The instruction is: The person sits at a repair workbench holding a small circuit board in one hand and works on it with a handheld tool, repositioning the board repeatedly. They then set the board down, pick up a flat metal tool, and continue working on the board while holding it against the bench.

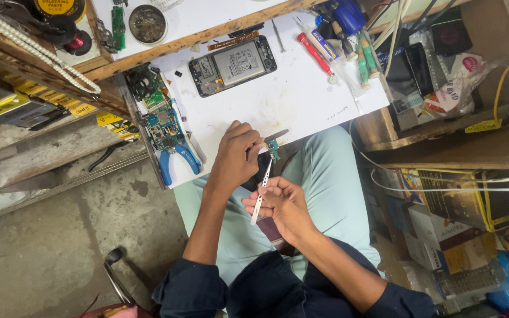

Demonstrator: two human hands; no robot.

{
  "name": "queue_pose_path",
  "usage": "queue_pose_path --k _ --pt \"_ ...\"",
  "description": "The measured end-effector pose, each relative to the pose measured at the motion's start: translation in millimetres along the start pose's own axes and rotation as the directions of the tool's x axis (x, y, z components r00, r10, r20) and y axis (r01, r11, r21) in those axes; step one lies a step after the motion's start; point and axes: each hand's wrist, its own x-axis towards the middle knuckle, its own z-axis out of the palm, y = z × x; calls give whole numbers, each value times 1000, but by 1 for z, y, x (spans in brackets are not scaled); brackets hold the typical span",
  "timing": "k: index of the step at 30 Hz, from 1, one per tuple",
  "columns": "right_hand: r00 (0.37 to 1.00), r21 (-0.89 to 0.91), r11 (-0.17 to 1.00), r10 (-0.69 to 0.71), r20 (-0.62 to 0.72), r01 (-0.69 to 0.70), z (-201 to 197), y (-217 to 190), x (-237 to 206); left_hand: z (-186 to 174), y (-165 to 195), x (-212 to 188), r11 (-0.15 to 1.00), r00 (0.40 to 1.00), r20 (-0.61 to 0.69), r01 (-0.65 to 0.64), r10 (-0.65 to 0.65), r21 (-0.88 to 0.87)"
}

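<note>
Mid-step: the left hand (235, 158) pinched a small green circuit board (274, 151) over the lap, fingers closed on it, while the right hand (284, 203) gripped one pair of tweezers (261, 191), tip at the board. The next move looked to need a steady, fine touch. One opened phone (233, 65) lay on the white bench (290, 100); one blue-handled pliers (178, 158) sat beside.

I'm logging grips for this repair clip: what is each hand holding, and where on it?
The right hand pinches the silver metal tweezers near mid-length. The left hand grips the small green circuit board by its edge.
</note>
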Motion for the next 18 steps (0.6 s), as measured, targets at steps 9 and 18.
queue_pose_path --k 9,18 --pt "993 -47 995 -92 -77 89 5 5 -2 0 -1 0 1000 1000 5 -3 3 1" --pt "968 -209 966 -187 -166 151 7 9 -1 1 -1 -1 1000 1000 1 8 -8 2"
